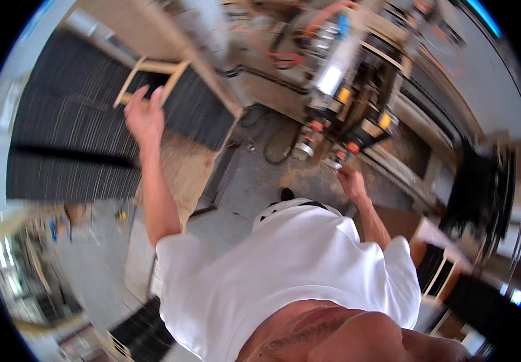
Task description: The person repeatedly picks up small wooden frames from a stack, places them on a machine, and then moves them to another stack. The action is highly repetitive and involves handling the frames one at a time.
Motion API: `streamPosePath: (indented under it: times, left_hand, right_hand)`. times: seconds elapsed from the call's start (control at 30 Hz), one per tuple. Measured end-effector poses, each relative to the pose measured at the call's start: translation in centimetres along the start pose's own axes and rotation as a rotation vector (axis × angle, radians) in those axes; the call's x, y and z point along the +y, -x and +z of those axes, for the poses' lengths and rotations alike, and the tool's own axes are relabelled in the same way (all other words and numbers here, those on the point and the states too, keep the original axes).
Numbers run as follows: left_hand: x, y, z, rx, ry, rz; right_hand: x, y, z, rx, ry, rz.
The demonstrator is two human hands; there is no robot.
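Note:
My left hand (144, 120) reaches out to the upper left, its fingers bent over the near bar of a small, light wooden frame (177, 79). The frame lies on a wide stack of dark, thin-edged pieces (70, 130). Lower and to the right, my right hand (352, 184) has its fingers curled together at the end of a machine's metal fitting (337, 158) with an orange-red band. What the right fingertips hold, if anything, is hidden. Some motion blur softens the frame and the machine.
The machine (357, 84) with metal cylinders and orange hoses fills the upper right. Beneath the dark stack runs a wooden board (179, 169). Dust lies on the grey floor (236, 199). Another light wooden frame (440, 277) stands at the right, near dark hanging material (475, 193).

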State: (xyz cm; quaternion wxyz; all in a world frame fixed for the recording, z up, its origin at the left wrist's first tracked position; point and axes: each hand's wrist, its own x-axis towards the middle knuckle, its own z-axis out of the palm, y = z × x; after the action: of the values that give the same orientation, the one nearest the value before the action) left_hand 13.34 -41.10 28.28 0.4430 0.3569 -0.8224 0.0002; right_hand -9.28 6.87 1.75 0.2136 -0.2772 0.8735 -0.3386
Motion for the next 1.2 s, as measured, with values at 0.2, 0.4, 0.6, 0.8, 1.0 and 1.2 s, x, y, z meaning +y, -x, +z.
streamPosePath:
  times: [0.2, 0.4, 0.6, 0.8, 1.0, 1.2]
  left_hand:
    - [11.8, 11.3, 5.2, -0.355, 0.710, -0.055]
    - [16.5, 34.2, 17.5, -1.126, 1.126, -0.707]
    - [21.4, 41.0, 17.7, -1.492, 0.867, -0.597]
    - [26.1, 40.9, 17.9, -1.560, 0.823, -0.553]
    - [31.2, 38.3, 18.7, -1.486, 0.933, -0.469]
    - [33.9, 29.7, 24.2, -1.228, 1.074, -0.513]
  right_hand:
    - [1.3, 3.5, -6.0, 0.268, 0.010, -0.029]
    - [7.5, 13.6, -18.0, 0.688, 0.350, 0.039]
    - [17.6, 32.9, -25.6, 0.914, 0.791, 0.704]
    - [19.7, 40.0, -24.1, 0.956, 0.506, 0.820]
    - [18.5, 39.4, -24.2, 1.167, 0.539, 0.588]
    - [12.0, 34.0, -27.9, 1.151, 0.553, 0.323]
